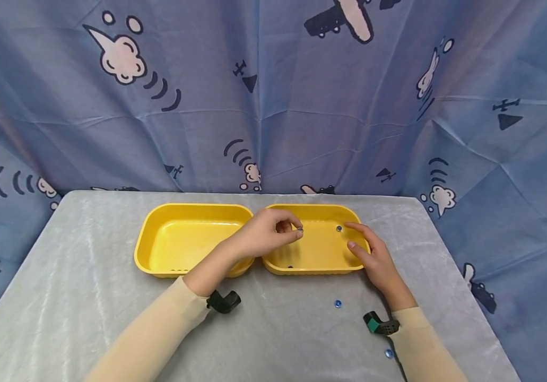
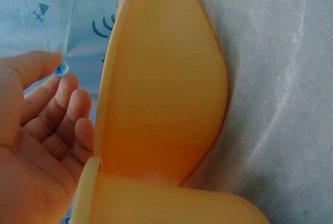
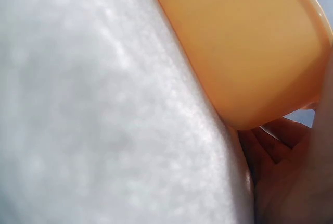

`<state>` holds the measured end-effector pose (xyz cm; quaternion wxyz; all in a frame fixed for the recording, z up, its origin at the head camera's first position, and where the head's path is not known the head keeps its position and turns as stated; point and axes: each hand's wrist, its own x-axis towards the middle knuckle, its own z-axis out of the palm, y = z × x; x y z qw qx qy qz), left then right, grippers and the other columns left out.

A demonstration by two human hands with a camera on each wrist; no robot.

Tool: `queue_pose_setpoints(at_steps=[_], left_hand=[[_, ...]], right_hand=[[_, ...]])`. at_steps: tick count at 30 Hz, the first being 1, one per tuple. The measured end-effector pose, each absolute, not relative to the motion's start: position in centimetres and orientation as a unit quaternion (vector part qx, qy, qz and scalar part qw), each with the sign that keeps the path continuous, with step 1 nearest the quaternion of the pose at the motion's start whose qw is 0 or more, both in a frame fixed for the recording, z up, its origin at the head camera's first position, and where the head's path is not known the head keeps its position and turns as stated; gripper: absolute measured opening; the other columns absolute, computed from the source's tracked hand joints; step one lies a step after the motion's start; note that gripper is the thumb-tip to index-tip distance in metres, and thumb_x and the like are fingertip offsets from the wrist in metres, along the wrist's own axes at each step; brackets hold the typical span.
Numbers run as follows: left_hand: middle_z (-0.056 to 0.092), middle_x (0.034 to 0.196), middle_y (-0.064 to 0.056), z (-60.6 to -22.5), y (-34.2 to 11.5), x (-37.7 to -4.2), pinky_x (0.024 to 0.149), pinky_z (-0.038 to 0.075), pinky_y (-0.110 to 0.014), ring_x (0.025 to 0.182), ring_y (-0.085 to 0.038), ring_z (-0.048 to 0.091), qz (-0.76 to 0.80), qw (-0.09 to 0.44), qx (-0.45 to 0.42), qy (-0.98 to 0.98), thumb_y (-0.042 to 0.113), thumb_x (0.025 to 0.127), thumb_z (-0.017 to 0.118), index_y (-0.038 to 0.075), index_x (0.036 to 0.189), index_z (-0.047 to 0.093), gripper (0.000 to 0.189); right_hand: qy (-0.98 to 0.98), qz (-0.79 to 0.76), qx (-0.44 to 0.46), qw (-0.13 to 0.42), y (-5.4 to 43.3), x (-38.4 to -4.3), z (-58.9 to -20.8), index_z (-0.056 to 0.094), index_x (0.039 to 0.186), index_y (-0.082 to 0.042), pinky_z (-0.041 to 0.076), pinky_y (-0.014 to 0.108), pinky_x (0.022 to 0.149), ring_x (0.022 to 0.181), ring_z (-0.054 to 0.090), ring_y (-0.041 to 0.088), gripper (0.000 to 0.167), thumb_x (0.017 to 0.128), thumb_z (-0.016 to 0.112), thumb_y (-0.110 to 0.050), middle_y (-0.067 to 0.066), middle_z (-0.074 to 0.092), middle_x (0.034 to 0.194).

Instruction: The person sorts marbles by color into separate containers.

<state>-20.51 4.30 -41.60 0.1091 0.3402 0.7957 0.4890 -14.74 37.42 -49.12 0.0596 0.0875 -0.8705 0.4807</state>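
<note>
My left hand (image 1: 268, 233) pinches a small clear-blue gem (image 2: 62, 69) between thumb and forefinger. It hovers over the left part of the right yellow tray (image 1: 316, 270), with its other fingers loosely curled. At that tray's right end is my right hand (image 1: 378, 260), its thumb and forefinger reaching over the rim. In the right wrist view, other fingers (image 3: 276, 140) lie against the outside of the tray wall. Inside the tray are a blue gem (image 1: 339, 228) near the right forefinger and another gem (image 1: 290, 267), partly hidden by the front rim.
A second yellow tray (image 1: 141, 249) stands close on the left, partly covered by my left forearm. On the grey cloth (image 1: 273, 329) lie two blue gems, one gem (image 1: 337, 303) before the right tray and one gem (image 1: 389, 353) beside my right sleeve. A patterned blue curtain (image 1: 283, 143) hangs behind.
</note>
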Motion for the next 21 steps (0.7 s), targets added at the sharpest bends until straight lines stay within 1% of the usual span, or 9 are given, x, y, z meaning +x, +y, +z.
queue_pose_setpoints(at_steps=[8,15,21], left_hand=[[0.067,0.088,0.002,-41.94,4.18,-20.71,0.068,0.05,-0.028,0.078,-0.015,0.06,0.494,0.115,0.334,0.795,0.022,0.105,0.076,0.011,0.115,0.08,0.016],[0.068,0.09,0.001,-42.0,4.23,-20.68,0.069,0.05,-0.028,0.078,-0.016,0.059,0.495,0.112,0.337,0.793,0.021,0.107,0.072,0.006,0.12,0.08,0.021],[0.067,0.088,0.001,-41.96,4.47,-20.33,0.069,0.048,-0.027,0.077,-0.016,0.058,0.499,0.105,0.339,0.79,0.02,0.107,0.072,0.007,0.117,0.08,0.018]], right_hand=[[-0.87,0.482,0.086,0.059,37.44,-14.68,-49.18,0.06,0.152,-0.006,0.022,0.073,0.125,0.153,0.041,0.041,0.044,0.109,0.061,-0.015,0.019,0.055,0.159],[-0.87,0.482,0.086,0.061,37.42,-14.61,-49.07,0.06,0.151,-0.006,0.02,0.074,0.125,0.154,0.039,0.043,0.043,0.109,0.061,-0.015,0.02,0.055,0.158],[-0.869,0.482,0.09,0.06,37.47,-14.75,-49.08,0.061,0.152,-0.007,0.021,0.073,0.125,0.154,0.039,0.042,0.043,0.109,0.061,-0.016,0.019,0.055,0.159]])
